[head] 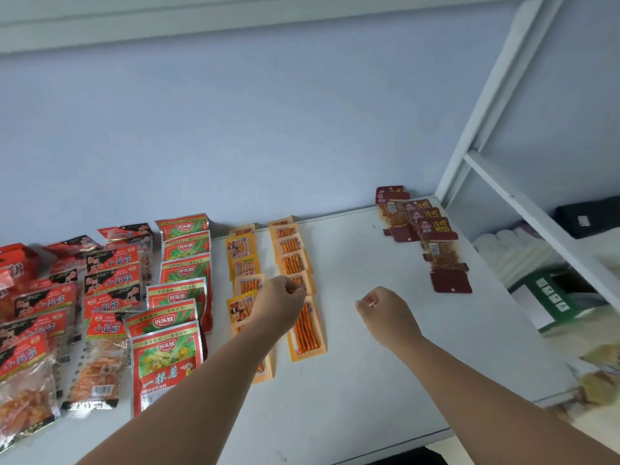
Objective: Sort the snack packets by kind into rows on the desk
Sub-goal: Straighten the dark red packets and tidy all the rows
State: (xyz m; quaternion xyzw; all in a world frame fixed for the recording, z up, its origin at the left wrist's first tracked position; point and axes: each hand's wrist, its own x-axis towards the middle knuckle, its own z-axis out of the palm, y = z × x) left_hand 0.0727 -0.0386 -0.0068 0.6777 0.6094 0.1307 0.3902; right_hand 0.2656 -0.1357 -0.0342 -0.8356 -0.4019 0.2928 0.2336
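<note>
Snack packets lie in rows on the white desk (369,370). Red-and-black packets (110,278) fill the far left, red-and-green packets (183,273) run beside them, and two rows of orange stick packets (243,260) come after. Dark red packets (426,226) overlap at the back right. My left hand (278,305) reaches over the orange rows with curled fingers and pinches the top edge of the nearest orange stick packet (307,330), which lies flat. My right hand (385,310) hovers over bare desk, fingers loosely curled and holding nothing.
A white shelf frame (496,115) rises at the desk's right edge. Behind it sit a green box (553,298) and white rolled items (510,250). Blurred yellowish packets (597,384) lie off the right corner. A pale blue wall backs the desk.
</note>
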